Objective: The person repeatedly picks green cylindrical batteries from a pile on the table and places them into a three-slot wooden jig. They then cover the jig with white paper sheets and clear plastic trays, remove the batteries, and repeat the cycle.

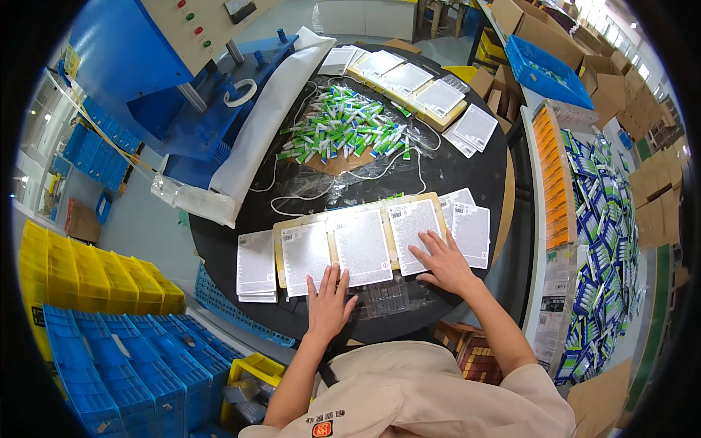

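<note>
Printed white cards lie in a row on a long yellow tray (278, 255) at the near side of the round black table. My left hand (330, 305) rests with fingers spread at the lower edges of the left card (305, 252) and the middle card (363, 244). Flat on the right card (410, 226) lies my right hand (445, 264), fingers apart. Neither hand grips anything. Loose cards (255, 264) are stacked left of the tray, and more cards (471, 233) overlap at its right end. Clear plastic blisters (394, 296) sit just below the tray.
A heap of small green-and-white tubes (347, 124) covers the table's far middle, with a white cord (299, 198) around it. Behind stands another yellow tray (454, 114) with cards. A blue machine (241, 95) is at left, blue bins (131, 365) lower left, packaged items (602, 270) at right.
</note>
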Motion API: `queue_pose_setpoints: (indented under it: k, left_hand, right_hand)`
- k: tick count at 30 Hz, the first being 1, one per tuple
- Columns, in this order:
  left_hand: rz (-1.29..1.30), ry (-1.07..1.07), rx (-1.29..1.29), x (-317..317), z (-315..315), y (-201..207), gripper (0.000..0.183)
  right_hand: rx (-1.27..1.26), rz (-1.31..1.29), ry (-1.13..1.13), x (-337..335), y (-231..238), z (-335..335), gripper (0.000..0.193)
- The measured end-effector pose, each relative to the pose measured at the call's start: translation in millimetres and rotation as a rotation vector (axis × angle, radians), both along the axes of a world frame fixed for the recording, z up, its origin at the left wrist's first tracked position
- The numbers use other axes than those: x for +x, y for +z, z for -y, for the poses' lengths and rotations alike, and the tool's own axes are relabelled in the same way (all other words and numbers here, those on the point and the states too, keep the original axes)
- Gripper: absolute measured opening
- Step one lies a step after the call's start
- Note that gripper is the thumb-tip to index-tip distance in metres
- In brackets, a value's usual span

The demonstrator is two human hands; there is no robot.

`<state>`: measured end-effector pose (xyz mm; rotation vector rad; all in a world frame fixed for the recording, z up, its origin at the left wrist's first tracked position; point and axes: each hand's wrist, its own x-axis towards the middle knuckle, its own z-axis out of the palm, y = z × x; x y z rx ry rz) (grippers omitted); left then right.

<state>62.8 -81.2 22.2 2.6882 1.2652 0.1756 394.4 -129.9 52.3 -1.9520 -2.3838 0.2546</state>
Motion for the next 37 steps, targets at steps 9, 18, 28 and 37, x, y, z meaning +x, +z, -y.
queue_pose_setpoints:
  k: [9, 18, 28, 37]
  left_hand:
    - [0.069, 0.023, 0.025, 13, -9, -4, 0.071]
    - [0.042, 0.057, 0.048, 10, 6, -4, 0.067]
    - [0.064, 0.137, 0.145, -64, 1, 1, 0.068]
    - [-0.209, -0.110, 0.025, -63, -36, -1, 0.068]
  right_hand:
    - [0.101, -0.163, -0.012, -45, -4, -64, 0.066]
    - [0.092, -0.084, 0.048, -132, -43, -124, 0.067]
    - [0.067, -0.116, 0.061, -125, -36, -132, 0.071]
    - [0.049, -0.120, 0.083, -123, -26, -136, 0.069]
